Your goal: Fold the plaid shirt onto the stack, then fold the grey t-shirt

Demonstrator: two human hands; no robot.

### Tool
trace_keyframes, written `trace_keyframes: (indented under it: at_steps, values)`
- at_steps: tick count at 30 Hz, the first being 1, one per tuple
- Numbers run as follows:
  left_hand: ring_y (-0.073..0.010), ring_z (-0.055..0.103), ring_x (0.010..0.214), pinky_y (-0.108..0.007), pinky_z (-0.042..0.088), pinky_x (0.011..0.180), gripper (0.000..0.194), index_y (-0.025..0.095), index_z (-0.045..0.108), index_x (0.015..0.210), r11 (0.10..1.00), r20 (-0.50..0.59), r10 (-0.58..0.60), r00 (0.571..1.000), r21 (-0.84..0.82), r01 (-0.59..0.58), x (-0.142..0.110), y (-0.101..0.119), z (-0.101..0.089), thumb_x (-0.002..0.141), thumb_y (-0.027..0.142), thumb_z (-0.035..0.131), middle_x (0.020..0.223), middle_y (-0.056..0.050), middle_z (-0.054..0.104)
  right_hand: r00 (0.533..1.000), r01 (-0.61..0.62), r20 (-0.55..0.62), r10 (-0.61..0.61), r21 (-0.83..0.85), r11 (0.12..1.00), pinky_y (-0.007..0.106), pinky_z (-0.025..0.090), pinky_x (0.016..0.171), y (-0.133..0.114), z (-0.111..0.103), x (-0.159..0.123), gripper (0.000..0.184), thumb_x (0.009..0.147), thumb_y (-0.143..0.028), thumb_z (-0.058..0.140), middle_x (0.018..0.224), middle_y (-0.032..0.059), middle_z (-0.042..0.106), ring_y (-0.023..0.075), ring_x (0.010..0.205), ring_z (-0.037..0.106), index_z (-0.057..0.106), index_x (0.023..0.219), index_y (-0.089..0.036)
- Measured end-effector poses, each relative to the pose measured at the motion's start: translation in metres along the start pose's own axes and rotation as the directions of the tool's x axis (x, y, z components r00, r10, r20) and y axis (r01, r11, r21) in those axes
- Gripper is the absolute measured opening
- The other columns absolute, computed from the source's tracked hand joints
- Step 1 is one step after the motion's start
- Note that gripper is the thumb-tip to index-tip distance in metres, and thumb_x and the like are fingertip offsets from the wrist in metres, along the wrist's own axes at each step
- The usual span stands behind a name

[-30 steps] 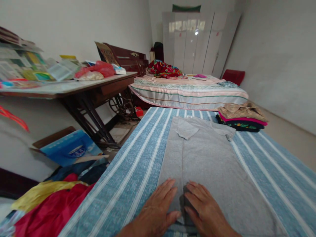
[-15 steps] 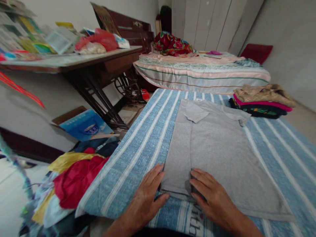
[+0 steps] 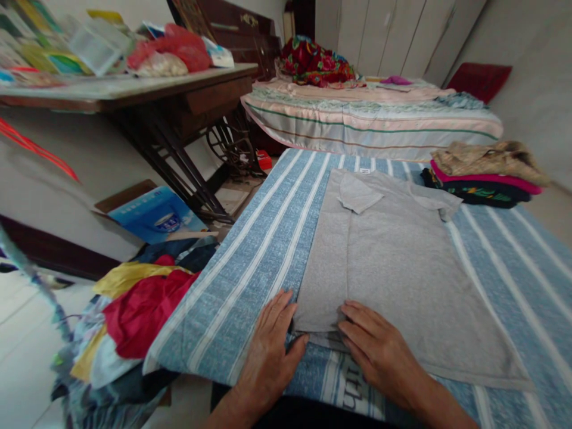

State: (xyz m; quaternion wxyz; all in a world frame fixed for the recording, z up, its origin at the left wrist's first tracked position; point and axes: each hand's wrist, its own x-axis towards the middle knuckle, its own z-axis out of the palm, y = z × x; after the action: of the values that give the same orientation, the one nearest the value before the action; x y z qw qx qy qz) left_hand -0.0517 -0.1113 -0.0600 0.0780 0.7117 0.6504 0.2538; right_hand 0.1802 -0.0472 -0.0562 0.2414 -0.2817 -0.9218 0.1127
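A grey T-shirt lies flat on the blue-and-white striped bed cover, its collar at the far end. The left side is folded inward, with that sleeve lying on top; the right side is spread out. At the lower left corner of the shirt rests my left hand, fingers stretched and thumb apart, touching the hem. My right hand lies with extended fingers on the hem where the folded flap ends. Neither hand grips the cloth.
A stack of folded clothes sits at the right far side. Loose clothes are heaped left of the bed, below a cluttered sewing-machine table. Behind stands another bed with a red floral bundle.
My right hand has shifted slightly left along the hem, and my left hand stays at the corner. The whole view has tilted a little downward. The shirt's fold looks the same.
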Motion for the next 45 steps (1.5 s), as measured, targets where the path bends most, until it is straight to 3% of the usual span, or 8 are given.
trace_keyframes:
  at_steps: [6, 11, 16, 24, 34, 45]
  values:
    - [-0.0286, 0.041, 0.129, -0.050, 0.040, 0.104, 0.042, 0.024, 0.043, 0.123, 0.999, -0.056, 0.004, 0.998, 0.040, -0.002, 0.000, 0.003, 0.004, 0.083, 0.027, 0.052, 0.136, -0.011, 0.048, 0.999, 0.028, 0.040, -0.029, 0.014, 0.999, 0.040, 0.048, 0.098, 0.003, -0.003, 0.003, 0.025, 0.090, -0.013, 0.044, 0.121, 0.0127, 0.058, 0.0241, 0.118, 0.051, 0.061, 0.108, -0.016]
    - [-0.0288, 0.044, 0.127, -0.050, 0.042, 0.102, 0.045, 0.022, 0.042, 0.122, 0.997, -0.101, 0.054, 0.993, 0.057, -0.048, 0.001, 0.005, 0.004, 0.080, 0.023, 0.055, 0.133, -0.013, 0.050, 0.994, 0.027, 0.111, -0.027, 0.000, 1.000, 0.041, 0.046, 0.100, 0.003, -0.007, 0.003, 0.038, 0.082, -0.004, 0.042, 0.127, 0.0128, 0.054, 0.0245, 0.122, 0.046, 0.059, 0.113, -0.015]
    - [-0.0284, 0.047, 0.124, -0.049, 0.045, 0.099, 0.041, 0.017, 0.046, 0.120, 0.993, -0.155, 0.103, 0.982, 0.081, -0.092, 0.003, 0.008, 0.002, 0.079, 0.016, 0.054, 0.129, -0.014, 0.054, 0.999, 0.046, 0.028, -0.047, 0.017, 0.999, 0.041, 0.049, 0.097, 0.005, -0.003, 0.005, 0.036, 0.079, -0.001, 0.041, 0.121, 0.0137, 0.058, 0.0250, 0.118, 0.050, 0.062, 0.106, -0.012]
    - [-0.0269, 0.045, 0.126, -0.049, 0.044, 0.101, 0.038, 0.016, 0.050, 0.116, 0.998, -0.128, 0.064, 0.990, 0.037, -0.059, 0.003, 0.007, 0.000, 0.079, 0.012, 0.052, 0.131, -0.013, 0.053, 0.996, 0.023, -0.089, -0.012, 0.132, 0.991, 0.040, 0.052, 0.093, 0.006, -0.005, 0.012, 0.036, 0.081, 0.000, 0.038, 0.114, 0.0124, 0.062, 0.0219, 0.113, 0.054, 0.062, 0.104, -0.014]
    - [-0.0282, 0.048, 0.122, -0.051, 0.046, 0.098, 0.033, 0.015, 0.053, 0.110, 0.998, -0.188, 0.040, 0.981, 0.045, -0.032, 0.005, 0.011, 0.006, 0.078, 0.010, 0.051, 0.127, -0.014, 0.056, 0.985, -0.020, -0.158, 0.073, 0.311, 0.950, 0.038, 0.051, 0.093, 0.004, -0.005, 0.016, 0.031, 0.085, -0.002, 0.041, 0.111, 0.0117, 0.062, 0.0192, 0.111, 0.056, 0.060, 0.106, -0.015]
    - [-0.0290, 0.051, 0.119, -0.052, 0.048, 0.094, 0.024, 0.016, 0.054, 0.103, 0.996, -0.262, 0.052, 0.964, 0.089, -0.029, 0.009, 0.014, 0.013, 0.081, 0.009, 0.048, 0.120, -0.015, 0.059, 0.986, -0.044, -0.137, 0.093, 0.329, 0.943, 0.041, 0.051, 0.094, 0.000, -0.008, 0.016, 0.031, 0.083, -0.003, 0.040, 0.112, 0.0121, 0.061, 0.0210, 0.114, 0.054, 0.058, 0.105, -0.017]
